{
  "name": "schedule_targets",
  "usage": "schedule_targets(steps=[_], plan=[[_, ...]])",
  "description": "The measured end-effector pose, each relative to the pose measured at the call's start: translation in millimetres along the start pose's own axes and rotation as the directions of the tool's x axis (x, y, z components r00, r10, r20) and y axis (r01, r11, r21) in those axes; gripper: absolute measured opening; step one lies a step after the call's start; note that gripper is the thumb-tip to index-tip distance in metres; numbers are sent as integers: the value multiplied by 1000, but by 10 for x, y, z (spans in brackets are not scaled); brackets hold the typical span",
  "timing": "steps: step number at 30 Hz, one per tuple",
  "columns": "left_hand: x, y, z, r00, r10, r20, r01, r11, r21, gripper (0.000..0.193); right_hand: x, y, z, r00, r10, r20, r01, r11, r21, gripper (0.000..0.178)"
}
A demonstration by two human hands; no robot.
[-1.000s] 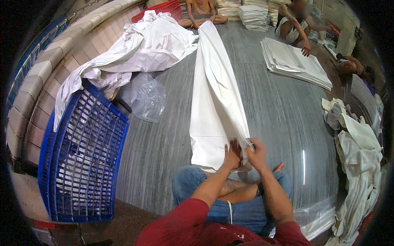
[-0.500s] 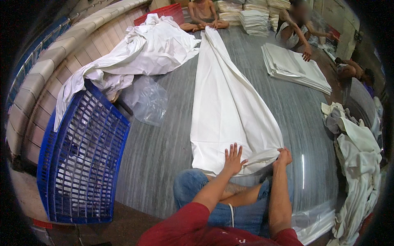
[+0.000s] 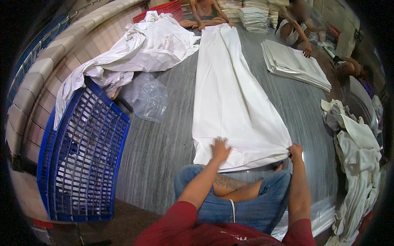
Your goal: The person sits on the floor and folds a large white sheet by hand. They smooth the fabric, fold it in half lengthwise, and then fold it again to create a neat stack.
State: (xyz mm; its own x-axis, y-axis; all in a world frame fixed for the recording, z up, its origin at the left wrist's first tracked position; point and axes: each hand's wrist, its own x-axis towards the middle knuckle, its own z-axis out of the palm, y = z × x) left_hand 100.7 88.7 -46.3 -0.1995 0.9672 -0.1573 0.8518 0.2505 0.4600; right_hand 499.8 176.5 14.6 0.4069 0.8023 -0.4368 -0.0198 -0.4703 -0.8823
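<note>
A long white cloth (image 3: 230, 94) stretches over the grey striped floor, from my crossed legs to a person seated at the far end. My left hand (image 3: 221, 150) lies on the cloth's near part, fingers spread, slightly blurred by motion. At the near right corner my right hand (image 3: 295, 152) pinches the cloth's edge between closed fingers. Both hands of the far person (image 3: 215, 25) are on the cloth's far end, one at each corner. Soft folds run down the cloth's length, and small creases gather by my left hand.
At the left, a blue plastic basket (image 3: 84, 156) stands tilted, with a heap of white cloth (image 3: 156, 45) behind and over it. A clear plastic bag (image 3: 145, 98) lies beside. On the right are a stack of folded white cloths (image 3: 293, 65), touched by another person, and crumpled cloths (image 3: 359, 160).
My right hand has moved right, pulling the corner outward. My left hand has shifted slightly left and up. The far person's hands have parted, and the cloth is spread wider.
</note>
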Motion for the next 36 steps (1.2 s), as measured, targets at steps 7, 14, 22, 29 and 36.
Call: schedule_targets(steps=[7,14,22,29,36], plan=[[-73,-120,-438,815,-579,6,576,810,-112,78,310,718,-669,996,82,-20,-84,931,-354,10],[-108,-1339,-444,921,-366,-136,304,890,-340,59,-171,40,41,920,-374,115,389,908,-155,6],[-1035,-191,-1831,950,-239,202,274,325,-905,48,-420,-189,-836,962,-271,-43,271,908,319,28],[-1647,79,-1659,922,-110,372,388,305,-870,43,-596,28,-1056,968,-249,5,246,959,142,33],[-1865,185,-1077,964,-104,245,265,283,-922,49,-423,292,-1046,953,-298,56,294,953,81,29]])
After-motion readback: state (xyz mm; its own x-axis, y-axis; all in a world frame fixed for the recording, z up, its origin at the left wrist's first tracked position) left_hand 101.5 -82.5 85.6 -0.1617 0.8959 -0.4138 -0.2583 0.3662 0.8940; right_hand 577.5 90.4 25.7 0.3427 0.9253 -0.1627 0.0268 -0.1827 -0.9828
